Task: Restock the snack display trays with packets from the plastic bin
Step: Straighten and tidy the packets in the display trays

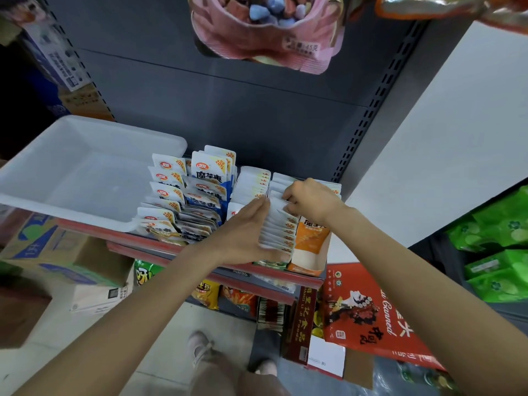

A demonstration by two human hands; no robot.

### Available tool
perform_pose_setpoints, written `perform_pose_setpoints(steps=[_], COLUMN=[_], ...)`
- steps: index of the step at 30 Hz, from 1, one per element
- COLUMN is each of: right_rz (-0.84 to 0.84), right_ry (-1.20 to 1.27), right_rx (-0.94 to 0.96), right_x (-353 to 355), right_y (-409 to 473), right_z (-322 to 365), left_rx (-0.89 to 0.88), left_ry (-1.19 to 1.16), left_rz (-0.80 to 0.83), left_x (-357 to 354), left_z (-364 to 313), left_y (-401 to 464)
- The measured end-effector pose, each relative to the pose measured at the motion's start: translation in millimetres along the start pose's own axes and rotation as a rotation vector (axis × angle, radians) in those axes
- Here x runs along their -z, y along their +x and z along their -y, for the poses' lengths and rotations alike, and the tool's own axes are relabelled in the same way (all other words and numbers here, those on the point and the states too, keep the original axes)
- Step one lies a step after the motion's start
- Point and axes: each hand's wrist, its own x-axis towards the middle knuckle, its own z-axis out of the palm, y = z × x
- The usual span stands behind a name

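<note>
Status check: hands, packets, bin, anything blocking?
Left hand flat against the orange tray's packet row. Right hand pinching the rear packets. Bin shows empty. Nothing blocking.

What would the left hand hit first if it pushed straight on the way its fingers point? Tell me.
The left hand points right, flat against the row of white packets. Pushing on presses them into the orange display box. Depth is hard to judge.

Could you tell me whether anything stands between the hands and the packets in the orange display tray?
Nothing visible does: the left hand already presses against the row of packets in the orange tray, and the right hand pinches a packet at the row's back.
</note>
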Motion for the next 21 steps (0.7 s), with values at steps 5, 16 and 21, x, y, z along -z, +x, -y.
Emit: perform_pose_setpoints(steps=[5,16,21], right_rz=[-0.019,-0.098,-0.316], right_ry=[-0.213,-0.081,0.223], right_rx=[0.046,0.134,0.041], right_x=[1,-15,-9], right_y=[2,7,-7], right_z=[9,-8,-18], left_rx=[-0.031,-0.038,-0.090], left_ry=[0.207,0.145,0.300], left_rz=[-0.038,-0.154,-0.161], left_x=[-12,-17,-18], left_z=[10,5,1], left_y=[3,6,15])
